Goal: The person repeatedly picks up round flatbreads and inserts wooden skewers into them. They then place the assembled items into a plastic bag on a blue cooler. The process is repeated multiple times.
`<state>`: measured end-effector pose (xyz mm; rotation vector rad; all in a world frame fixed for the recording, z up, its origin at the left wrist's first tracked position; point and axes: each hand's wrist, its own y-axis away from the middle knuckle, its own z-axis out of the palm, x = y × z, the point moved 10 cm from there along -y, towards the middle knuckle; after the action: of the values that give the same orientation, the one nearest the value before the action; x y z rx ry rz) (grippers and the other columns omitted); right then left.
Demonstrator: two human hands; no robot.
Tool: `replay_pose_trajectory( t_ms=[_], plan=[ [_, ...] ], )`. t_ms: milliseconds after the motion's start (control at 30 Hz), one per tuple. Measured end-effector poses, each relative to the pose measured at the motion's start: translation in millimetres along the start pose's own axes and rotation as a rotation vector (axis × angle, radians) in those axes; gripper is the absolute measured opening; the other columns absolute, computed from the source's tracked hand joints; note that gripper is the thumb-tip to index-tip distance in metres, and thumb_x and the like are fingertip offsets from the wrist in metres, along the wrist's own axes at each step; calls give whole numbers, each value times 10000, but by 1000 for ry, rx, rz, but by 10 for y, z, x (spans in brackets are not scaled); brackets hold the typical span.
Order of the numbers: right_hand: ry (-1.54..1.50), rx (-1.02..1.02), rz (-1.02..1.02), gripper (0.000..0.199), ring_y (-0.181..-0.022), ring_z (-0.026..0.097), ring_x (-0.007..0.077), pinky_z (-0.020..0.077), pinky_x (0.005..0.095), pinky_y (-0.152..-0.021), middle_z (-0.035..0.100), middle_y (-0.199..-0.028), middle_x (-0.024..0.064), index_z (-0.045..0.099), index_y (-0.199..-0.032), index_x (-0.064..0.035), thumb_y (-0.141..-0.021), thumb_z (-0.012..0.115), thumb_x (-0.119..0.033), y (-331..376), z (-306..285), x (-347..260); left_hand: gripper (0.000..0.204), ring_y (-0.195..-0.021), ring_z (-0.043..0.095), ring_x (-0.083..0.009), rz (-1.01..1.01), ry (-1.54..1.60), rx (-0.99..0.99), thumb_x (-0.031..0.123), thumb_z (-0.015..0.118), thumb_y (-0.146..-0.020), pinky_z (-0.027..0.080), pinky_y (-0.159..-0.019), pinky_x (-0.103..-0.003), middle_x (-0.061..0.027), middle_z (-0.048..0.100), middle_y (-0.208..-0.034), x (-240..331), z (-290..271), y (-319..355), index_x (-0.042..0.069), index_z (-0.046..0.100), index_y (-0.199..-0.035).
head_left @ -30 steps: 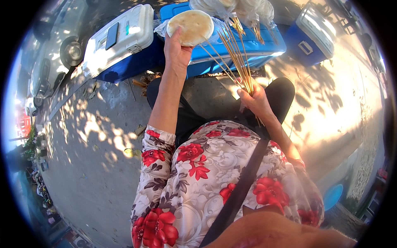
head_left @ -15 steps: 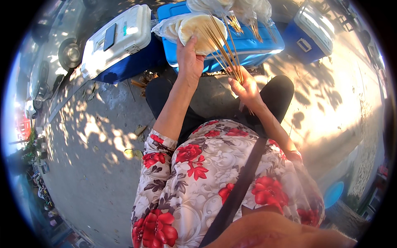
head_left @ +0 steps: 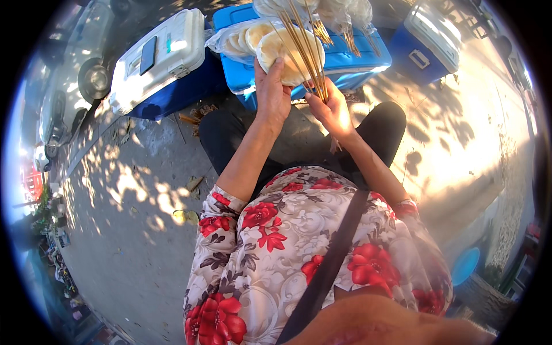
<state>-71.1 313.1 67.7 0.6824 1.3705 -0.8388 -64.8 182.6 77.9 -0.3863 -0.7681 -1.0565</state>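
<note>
Both hands have drawn closer together since the earlier frame, and the skewers now cross in front of the disc. From the head view, the left hand (head_left: 272,92) has its fingers wrapped around the lower edge of a pale round flat disc (head_left: 286,53), holding it above the blue cooler (head_left: 351,60). Its right hand (head_left: 330,109) pinches a bundle of thin wooden skewers (head_left: 305,46) upright against the disc. More discs lie in a clear plastic bag (head_left: 236,41) on the cooler lid, beside a white-lidded cooler (head_left: 164,57).

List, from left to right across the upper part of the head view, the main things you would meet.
White-lidded cooler → left hand holding a round flat cake → right hand holding wooden skewers → blue cooler with white lid.
</note>
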Motion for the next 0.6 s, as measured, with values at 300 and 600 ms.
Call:
replay_pose_trajectory(
  t_ms=[300,600],
  plan=[
    [-4,-57,-5,203,-528,434,53,368,222,-495,474,-618,-14,536,-1014,-27,-920,526,-207,8,-16,-27,511,-1118,530,-239,-199,-47,-74,86,562,-860,505,-864,-410,-64,503,-1236,-37,-170,-176,119,358,-1328],
    [253,-79,235,320,-497,411,47,349,212,-479,412,-545,-44,522,-1231,-40,-938,463,-156,610,-249,-169,470,-1074,547,-247,5,-80,93,52,622,-800,492,-879,-407,-82,540,-1164,543,-562,-411,66,449,-1237]
  ],
)
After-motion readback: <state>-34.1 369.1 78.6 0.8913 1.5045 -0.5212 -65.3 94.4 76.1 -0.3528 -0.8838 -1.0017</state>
